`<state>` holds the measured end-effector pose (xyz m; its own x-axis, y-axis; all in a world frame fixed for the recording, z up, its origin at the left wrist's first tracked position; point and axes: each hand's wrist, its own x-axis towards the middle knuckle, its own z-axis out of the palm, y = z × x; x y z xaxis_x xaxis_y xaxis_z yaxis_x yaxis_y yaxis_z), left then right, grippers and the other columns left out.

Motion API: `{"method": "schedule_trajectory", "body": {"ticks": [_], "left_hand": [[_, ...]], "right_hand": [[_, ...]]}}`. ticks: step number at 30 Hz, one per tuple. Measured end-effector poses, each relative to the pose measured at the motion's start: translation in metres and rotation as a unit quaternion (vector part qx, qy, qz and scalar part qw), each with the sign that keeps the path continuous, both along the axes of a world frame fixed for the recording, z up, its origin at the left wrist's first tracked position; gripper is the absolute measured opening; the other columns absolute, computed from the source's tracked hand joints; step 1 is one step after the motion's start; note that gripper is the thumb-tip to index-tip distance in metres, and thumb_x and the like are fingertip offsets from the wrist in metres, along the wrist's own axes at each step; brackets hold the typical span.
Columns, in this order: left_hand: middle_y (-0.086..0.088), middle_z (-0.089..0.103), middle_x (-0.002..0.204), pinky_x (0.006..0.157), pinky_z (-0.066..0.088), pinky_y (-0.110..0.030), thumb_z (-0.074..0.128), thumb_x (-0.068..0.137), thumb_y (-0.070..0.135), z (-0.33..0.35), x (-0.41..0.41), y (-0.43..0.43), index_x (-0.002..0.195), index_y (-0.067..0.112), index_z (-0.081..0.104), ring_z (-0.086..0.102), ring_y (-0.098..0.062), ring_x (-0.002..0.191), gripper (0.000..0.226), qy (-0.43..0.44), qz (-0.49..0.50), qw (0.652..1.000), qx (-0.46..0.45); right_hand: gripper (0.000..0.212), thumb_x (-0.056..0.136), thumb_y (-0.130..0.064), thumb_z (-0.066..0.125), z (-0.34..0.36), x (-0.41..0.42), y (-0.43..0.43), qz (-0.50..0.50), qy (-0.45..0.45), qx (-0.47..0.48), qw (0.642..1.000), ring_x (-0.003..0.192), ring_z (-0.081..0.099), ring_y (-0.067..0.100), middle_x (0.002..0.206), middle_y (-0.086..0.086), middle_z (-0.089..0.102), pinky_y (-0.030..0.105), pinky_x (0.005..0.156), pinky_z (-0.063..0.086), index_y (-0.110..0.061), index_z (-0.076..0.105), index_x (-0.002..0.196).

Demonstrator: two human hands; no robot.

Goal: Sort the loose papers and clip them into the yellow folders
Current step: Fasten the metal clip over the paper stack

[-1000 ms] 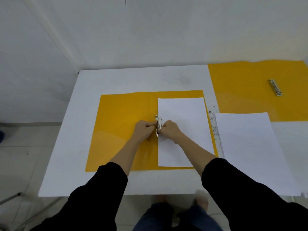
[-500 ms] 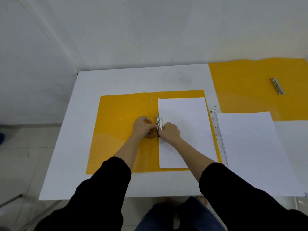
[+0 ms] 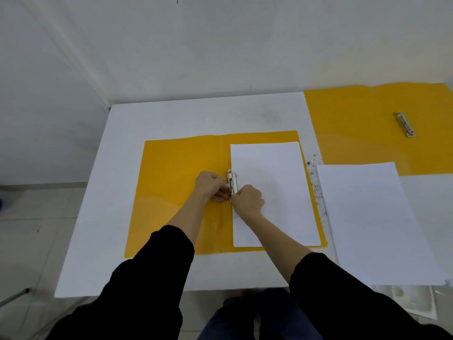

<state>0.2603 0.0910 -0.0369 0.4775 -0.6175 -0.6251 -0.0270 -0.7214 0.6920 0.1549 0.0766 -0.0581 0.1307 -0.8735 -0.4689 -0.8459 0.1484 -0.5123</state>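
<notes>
Since a second before, my right grip (image 3: 248,200) had slid a little toward me along the metal clip (image 3: 232,179), and my left grip (image 3: 211,186) had dropped its raised thumb to close in on the clip's near end. Otherwise both had stayed at the same spot.

My left grip pinched the near end of the clip, fingers curled in from the left. My right grip lay knuckles-up on the left edge of the white sheet (image 3: 269,182), pressed against the clip from the right. Its fingers were curled under and their tips were hidden, so I could not tell whether it held the clip, the paper or nothing.

The open yellow folder (image 3: 176,182) lay flat on the white bench (image 3: 171,116). The sheet rested on the folder's right half, with its left edge at the clip beside the fold.

Further right, past the speckled edge of the bench, the second yellow folder (image 3: 362,133) lay open with its own clip (image 3: 404,123) bare. The stack of loose papers (image 3: 367,217) lay on my side of it, overlapping its near edge and well apart from my grips. My black sleeves (image 3: 157,266) were pushed up to the forearms.
</notes>
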Motion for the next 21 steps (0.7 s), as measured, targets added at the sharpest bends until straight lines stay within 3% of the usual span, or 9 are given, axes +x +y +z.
{"method": "schedule_trajectory", "body": {"ticks": [5, 14, 18, 21], "left_hand": [[-0.021, 0.067, 0.079, 0.059, 0.058, -0.039, 0.069, 0.082, -0.001, 0.001, -0.003, -0.003, 0.076, 0.002, 0.062, 0.064, -0.026, 0.055, 0.01, -0.005, 0.008, 1.0, 0.01], [-0.015, 0.064, 0.063, 0.048, 0.056, -0.032, 0.068, 0.083, 0.0, 0.005, -0.005, -0.005, 0.065, 0.006, 0.055, 0.065, -0.023, 0.051, 0.022, -0.032, -0.001, 0.999, 0.032], [-0.013, 0.061, 0.053, 0.034, 0.049, -0.025, 0.065, 0.081, -0.002, 0.006, -0.011, -0.008, 0.058, 0.01, 0.048, 0.06, -0.017, 0.034, 0.032, -0.073, -0.005, 0.997, 0.028], [-0.014, 0.059, 0.052, 0.036, 0.052, -0.028, 0.059, 0.082, -0.004, 0.007, -0.014, -0.008, 0.055, 0.012, 0.042, 0.061, -0.02, 0.036, 0.035, -0.103, -0.019, 0.994, 0.022]], "right_hand": [[0.02, 0.09, -0.021, 0.054, -0.005, -0.001, 0.01, -0.03, -0.014, -0.035, 0.999, 0.104, 0.053, 0.028, 0.099, 0.009, 0.066, 0.038, 0.086, 0.04, -0.006, 0.066, 0.096], [0.019, 0.092, -0.018, 0.049, -0.006, 0.0, 0.013, -0.028, 0.014, -0.042, 0.999, 0.102, 0.053, 0.028, 0.1, 0.009, 0.065, 0.038, 0.086, 0.04, -0.007, 0.065, 0.095], [0.014, 0.091, -0.015, 0.051, -0.004, 0.001, 0.007, -0.04, 0.018, -0.016, 0.999, 0.104, 0.053, 0.029, 0.102, 0.009, 0.065, 0.038, 0.087, 0.038, -0.009, 0.063, 0.096], [0.013, 0.091, -0.015, 0.052, -0.001, 0.003, 0.005, -0.047, 0.013, 0.005, 0.999, 0.104, 0.055, 0.029, 0.102, 0.009, 0.066, 0.038, 0.087, 0.036, -0.01, 0.063, 0.097]]}}
